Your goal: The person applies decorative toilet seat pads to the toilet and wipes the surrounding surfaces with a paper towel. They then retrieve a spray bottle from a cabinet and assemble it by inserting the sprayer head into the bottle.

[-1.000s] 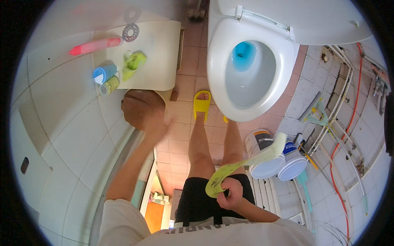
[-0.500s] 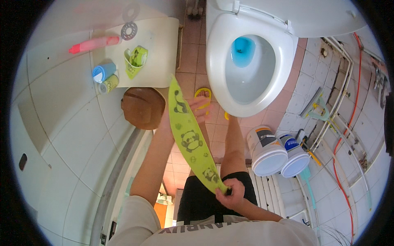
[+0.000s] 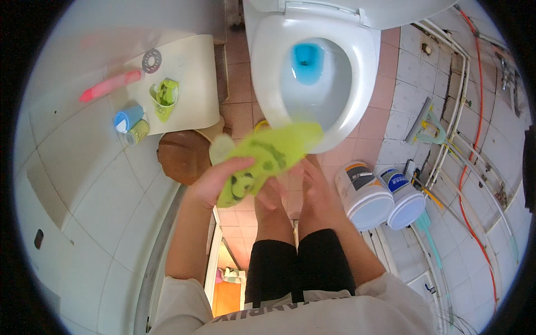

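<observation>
I'm standing in a bathroom: a white toilet (image 3: pixel 268 72) has its lid (image 3: pixel 402 12) up and blue water (image 3: pixel 306 58) inside, on a floor of pink tiles (image 3: pixel 240 92). White wall tiles (image 3: pixel 89 245) cover the left side, and on the right, exposed pipes (image 3: pixel 462 89) run near a squeegee (image 3: pixel 420 120) and two plastic buckets (image 3: pixel 368 198).

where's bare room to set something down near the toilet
The cream surface is bare right of the crumpled green sheet; bare pink floor tiles show between it and the toilet. Crowded: the surface's left side, with pink bottle, blue container and green canister.
</observation>
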Tool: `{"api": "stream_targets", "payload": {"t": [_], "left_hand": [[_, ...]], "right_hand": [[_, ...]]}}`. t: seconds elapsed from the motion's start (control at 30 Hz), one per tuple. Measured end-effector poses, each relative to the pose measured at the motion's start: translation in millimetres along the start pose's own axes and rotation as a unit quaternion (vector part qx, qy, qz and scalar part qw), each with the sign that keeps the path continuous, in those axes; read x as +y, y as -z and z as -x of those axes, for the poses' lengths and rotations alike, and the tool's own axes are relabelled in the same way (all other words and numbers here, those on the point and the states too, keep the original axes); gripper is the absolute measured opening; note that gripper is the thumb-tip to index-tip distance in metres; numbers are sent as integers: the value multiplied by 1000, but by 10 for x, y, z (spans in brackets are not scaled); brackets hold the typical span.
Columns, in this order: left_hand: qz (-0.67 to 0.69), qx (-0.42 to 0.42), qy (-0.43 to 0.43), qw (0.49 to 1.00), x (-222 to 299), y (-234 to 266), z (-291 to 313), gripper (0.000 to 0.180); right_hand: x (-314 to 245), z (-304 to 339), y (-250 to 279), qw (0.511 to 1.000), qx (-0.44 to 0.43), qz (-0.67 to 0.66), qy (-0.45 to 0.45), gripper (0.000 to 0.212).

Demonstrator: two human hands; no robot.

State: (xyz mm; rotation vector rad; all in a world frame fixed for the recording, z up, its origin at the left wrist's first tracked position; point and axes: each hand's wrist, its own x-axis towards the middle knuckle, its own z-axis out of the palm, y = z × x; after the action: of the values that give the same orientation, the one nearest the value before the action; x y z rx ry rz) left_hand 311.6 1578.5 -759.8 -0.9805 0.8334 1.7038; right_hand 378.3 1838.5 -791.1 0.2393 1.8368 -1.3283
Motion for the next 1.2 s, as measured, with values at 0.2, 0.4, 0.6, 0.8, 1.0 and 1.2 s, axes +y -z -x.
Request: {"api": "stream_targets", "payload": {"t": [0.2, 0.4, 0.6, 0.8, 1.0, 1.2], "left_hand": [[-4, -49, -11, 999, -15, -278, -97, 46], [-240, -71, -175, 952, -94, -401, -132, 39], [-302, 28, -192, 933, -190, -275, -309, 36], [-176, 13, -145, 974, -419, -35, -577, 32], [-17, 109, -138, 984, -263, -241, -663, 35], [-138, 13, -97, 986, -271, -89, -774, 35]], "right_hand": [[-631, -624, 442, 929, -57, -361, 52, 16], [-789, -897, 505, 947, 68, -233, 212, 18], [-830, -1133, 524, 960, 185, -94, 186, 11], [-941, -1345, 450, 896, 98, -431, -46, 41], [-1034, -1626, 577, 814, -74, -577, 3, 59], [-1164, -1818, 687, 866, -41, -499, 4, 50]]}}
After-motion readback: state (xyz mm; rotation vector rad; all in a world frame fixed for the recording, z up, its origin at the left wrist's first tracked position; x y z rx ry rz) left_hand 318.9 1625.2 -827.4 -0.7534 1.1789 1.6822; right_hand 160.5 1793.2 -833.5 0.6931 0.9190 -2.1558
